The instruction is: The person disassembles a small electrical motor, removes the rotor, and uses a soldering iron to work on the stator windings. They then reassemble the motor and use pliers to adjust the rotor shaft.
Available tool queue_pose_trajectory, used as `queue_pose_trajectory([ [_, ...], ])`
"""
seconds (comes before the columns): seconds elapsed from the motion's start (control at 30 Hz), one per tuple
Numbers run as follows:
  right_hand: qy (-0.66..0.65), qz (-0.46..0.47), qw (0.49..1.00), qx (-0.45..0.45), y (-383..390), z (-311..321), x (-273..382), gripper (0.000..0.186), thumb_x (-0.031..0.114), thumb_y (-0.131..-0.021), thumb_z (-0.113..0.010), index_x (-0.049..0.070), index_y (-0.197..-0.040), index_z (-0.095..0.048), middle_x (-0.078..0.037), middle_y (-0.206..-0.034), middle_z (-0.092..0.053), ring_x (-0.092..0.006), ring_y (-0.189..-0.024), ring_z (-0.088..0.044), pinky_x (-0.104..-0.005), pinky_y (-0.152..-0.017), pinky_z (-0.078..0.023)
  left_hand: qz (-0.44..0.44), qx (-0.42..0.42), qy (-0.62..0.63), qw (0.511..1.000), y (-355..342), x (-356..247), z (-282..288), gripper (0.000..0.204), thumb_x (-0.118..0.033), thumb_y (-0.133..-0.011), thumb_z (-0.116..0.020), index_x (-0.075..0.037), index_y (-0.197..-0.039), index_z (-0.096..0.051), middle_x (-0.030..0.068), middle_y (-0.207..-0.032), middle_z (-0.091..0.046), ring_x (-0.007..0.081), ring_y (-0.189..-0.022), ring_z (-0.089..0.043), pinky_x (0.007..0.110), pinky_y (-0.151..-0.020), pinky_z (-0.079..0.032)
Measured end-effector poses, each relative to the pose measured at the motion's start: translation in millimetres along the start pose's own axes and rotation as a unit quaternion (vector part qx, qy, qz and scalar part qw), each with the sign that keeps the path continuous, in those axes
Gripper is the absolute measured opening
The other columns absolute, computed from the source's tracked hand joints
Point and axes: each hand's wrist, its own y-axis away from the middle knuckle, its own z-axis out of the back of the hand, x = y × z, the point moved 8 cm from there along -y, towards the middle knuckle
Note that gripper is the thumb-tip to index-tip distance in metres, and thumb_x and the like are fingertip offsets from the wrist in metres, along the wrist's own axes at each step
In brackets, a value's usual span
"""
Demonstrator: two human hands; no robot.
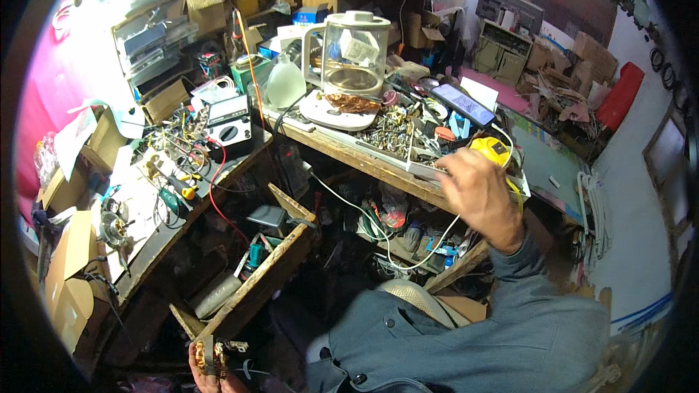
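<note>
At the lower left, my left hand (206, 380) is closed around a small motor stator (208, 356) with copper-coloured windings and a grey metal band. My right hand (482, 193) is above the front edge of the wooden bench (349, 151), its fingers curled. Whatever lies between those fingers, if anything, is hidden. Just beyond that hand sits a shallow tray (419, 169), beside a spread of loose screws and small metal parts (393, 133). A yellow tape measure (489, 150) lies right behind my knuckles.
On the bench stand a glass jug (355, 54), a white base (328, 111), a plastic bottle (286, 83) and a phone (463, 105). The left table holds a multimeter (231, 131) and tangled wires. A wooden drawer (251, 280) with tools juts out between them. A white cable (349, 207) hangs below.
</note>
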Motion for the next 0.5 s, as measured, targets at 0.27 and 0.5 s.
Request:
queue_pose_trajectory([
  [0.27, 0.134, 0.057, 0.986, 0.086, -51, 6, -44, 0.019, 0.022, -0.087, -0.073, 0.004, -0.086, -0.070, -0.018, -0.079, -0.066, -0.0389, -0.079, -0.067, -0.0508, -0.069, -0.051, 0.003, -0.022, -0.005, 1.000, -8, 7, -2, 0.076, -0.032, -0.088, -0.060, 0.013, -0.147, -0.041, 0.0276, -0.142, -0.054, 0.0404, -0.132, -0.054, 0.049, -0.117, -0.041],
  [0.5, 0.090, 0.132, 0.947, 0.279, -131, -31, -16, 0.023, 0.026, -0.082, -0.074, 0.007, -0.095, -0.078, -0.016, -0.090, -0.074, -0.0343, -0.087, -0.072, -0.0453, -0.075, -0.056, -0.078, -0.032, -0.122, 0.989, 6, 5, 19, 0.077, -0.039, -0.090, -0.061, 0.010, -0.147, -0.041, 0.0230, -0.138, -0.057, 0.0332, -0.125, -0.060, 0.045, -0.109, -0.048],
])
